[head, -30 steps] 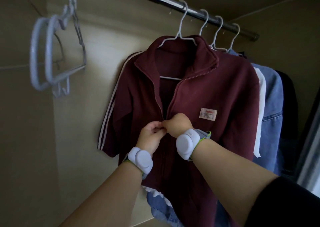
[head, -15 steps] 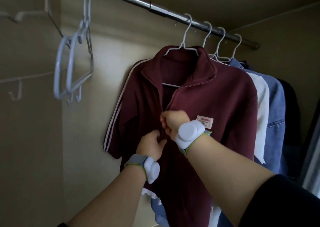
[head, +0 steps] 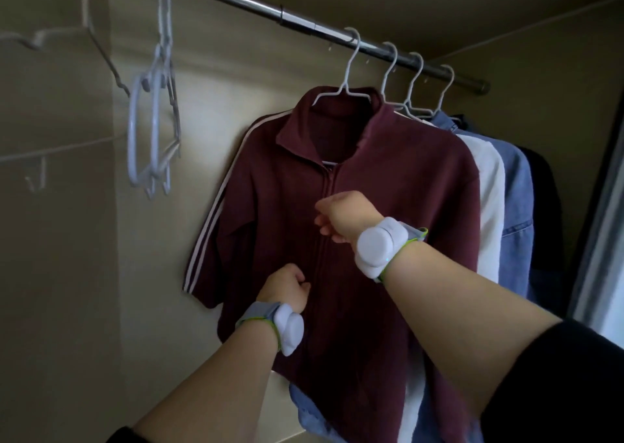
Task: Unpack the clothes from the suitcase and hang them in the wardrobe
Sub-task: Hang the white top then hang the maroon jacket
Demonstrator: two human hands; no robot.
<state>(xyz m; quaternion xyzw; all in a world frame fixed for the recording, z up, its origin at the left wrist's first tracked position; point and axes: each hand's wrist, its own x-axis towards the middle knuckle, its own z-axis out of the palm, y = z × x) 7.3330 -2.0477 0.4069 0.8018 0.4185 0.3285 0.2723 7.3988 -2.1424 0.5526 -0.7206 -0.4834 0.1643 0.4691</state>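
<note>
**Maroon jacket on the rail, both hands at its zip**

A maroon zip-up jacket (head: pixel 388 206) hung from a white wire hanger (head: pixel 344 87) on the metal wardrobe rail (head: pixel 297 21), facing the camera with its collar standing open and white stripes running down the sleeve on the viewer's left. Its zip looked closed from the lower front up to just under the collar.

The right hand (head: pixel 341 216) was curled into a loose fist against the chest of the jacket, right at the zip line, its fingers pressed together as if pinching something small; the zip pull itself was hidden behind the fingers, so what they held could not be told. The left hand (head: pixel 287 287) sat lower and just left of the zip, its fingers curled and touching the maroon fabric; whether it gripped the cloth could not be told. Each wrist wore a white puck-shaped device on a grey strap.

Behind the jacket, further right along the rail, hung a white garment (head: pixel 489 206), a blue denim shirt (head: pixel 516 206) and a dark garment (head: pixel 547 206), each on its own white hanger. A bunch of empty pale hangers (head: pixel 152 128) dangled from the rail well to the left. The suitcase was out of sight.
</note>
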